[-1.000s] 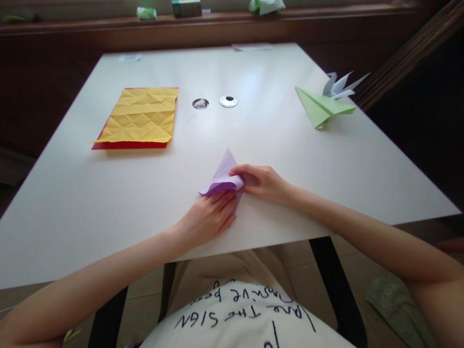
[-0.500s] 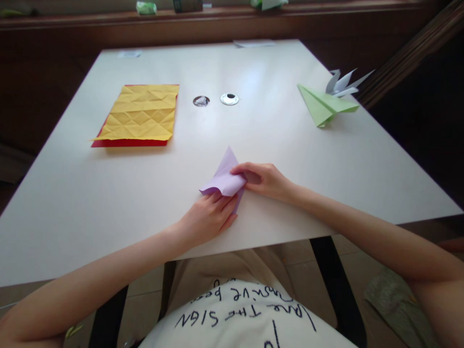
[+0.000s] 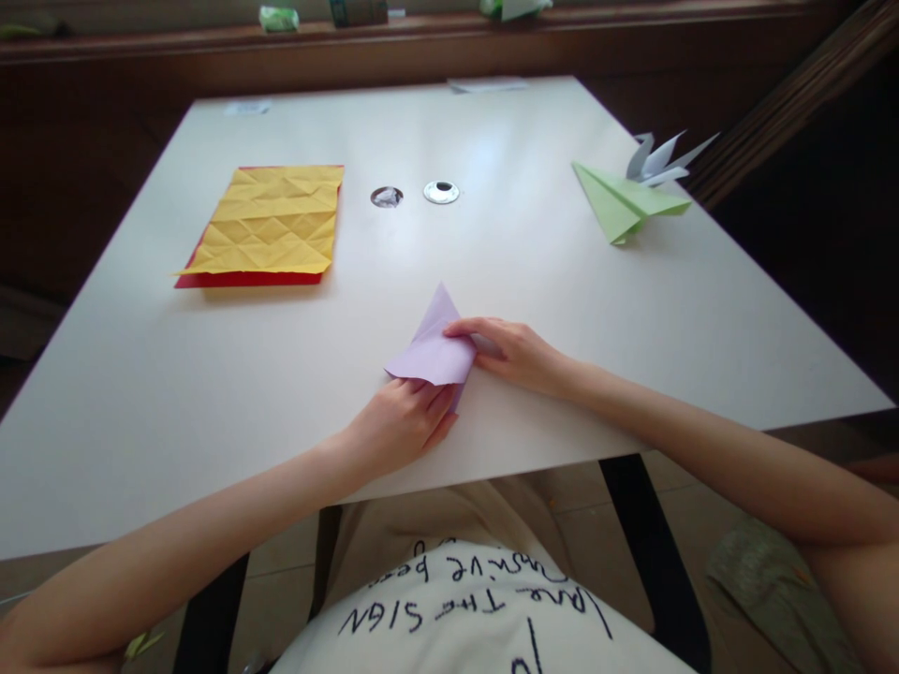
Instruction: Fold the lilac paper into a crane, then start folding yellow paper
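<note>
1. The left hand [image 3: 404, 426] lay on the white counter [image 3: 492, 253], and its fingers [image 3: 428, 398] pressed down on the near edge of the purple paper [image 3: 432, 351].
2. The right hand [image 3: 516, 356] was just beside the left one, and its fingers [image 3: 467, 328] pinched the right side of the purple paper, with the top flap bent over them.
3. The purple paper sat between both sets of fingers, touching them. One pointed corner stuck out past the fingertips, away from the person.
4. Far past the left fingers lay a creased yellow sheet [image 3: 273, 220] on top of a red sheet [image 3: 245, 279].
5. Straight past the fingers, well apart from them, were two small round holes [image 3: 414, 195] in the counter.
6. Far off past the right fingers sat a folded green paper shape [image 3: 622, 201], and a folded white paper bird [image 3: 660, 159] stood just behind it.
</note>
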`<action>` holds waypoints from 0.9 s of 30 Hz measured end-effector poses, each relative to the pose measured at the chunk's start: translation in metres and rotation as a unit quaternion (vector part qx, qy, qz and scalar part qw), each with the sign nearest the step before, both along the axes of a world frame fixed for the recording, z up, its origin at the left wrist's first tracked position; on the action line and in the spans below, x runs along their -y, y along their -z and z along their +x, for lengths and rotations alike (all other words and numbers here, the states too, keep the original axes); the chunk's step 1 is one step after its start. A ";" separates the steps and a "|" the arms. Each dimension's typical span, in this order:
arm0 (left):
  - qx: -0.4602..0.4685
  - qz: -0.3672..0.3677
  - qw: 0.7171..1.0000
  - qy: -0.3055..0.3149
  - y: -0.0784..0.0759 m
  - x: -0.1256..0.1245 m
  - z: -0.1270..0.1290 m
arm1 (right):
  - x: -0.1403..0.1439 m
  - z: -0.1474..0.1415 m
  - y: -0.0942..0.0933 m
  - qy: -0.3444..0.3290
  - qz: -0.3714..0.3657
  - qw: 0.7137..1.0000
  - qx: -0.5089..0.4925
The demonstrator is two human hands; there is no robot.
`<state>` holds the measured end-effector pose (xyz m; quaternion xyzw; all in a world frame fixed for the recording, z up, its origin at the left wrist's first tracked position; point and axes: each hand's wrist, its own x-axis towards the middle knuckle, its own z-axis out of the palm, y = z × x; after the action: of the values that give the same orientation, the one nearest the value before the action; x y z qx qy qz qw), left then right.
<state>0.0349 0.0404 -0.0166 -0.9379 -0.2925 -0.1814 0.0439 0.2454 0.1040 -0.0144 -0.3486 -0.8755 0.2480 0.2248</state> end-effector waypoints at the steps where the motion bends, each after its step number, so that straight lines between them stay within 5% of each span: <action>1: 0.001 0.000 1.000 0.001 0.000 0.000 0.000 | 0.000 0.000 0.000 0.001 0.004 1.000 0.001; 9: 0.013 -0.001 1.000 0.005 0.000 -0.001 0.000 | 0.000 -0.001 -0.001 -0.006 0.025 1.000 -0.016; 15: 0.022 -0.045 0.999 0.014 -0.020 -0.007 -0.003 | 0.002 -0.006 -0.005 0.048 -0.025 0.996 -0.065; 21: 0.214 0.110 0.966 -0.097 -0.037 -0.028 -0.009 | 0.000 -0.007 -0.008 0.082 -0.099 0.987 -0.092; 23: 0.288 0.066 0.948 -0.118 -0.041 -0.037 -0.008 | -0.001 -0.007 -0.010 0.084 -0.119 0.984 -0.098; 27: 0.292 -0.139 0.942 -0.085 -0.052 -0.051 -0.002 | -0.001 -0.007 -0.013 0.073 -0.150 0.981 -0.099</action>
<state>0.0328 0.0909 0.0358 -0.8119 -0.3937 -0.4006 -0.1590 0.2380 0.1048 -0.0011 -0.4154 -0.7741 0.3921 0.2729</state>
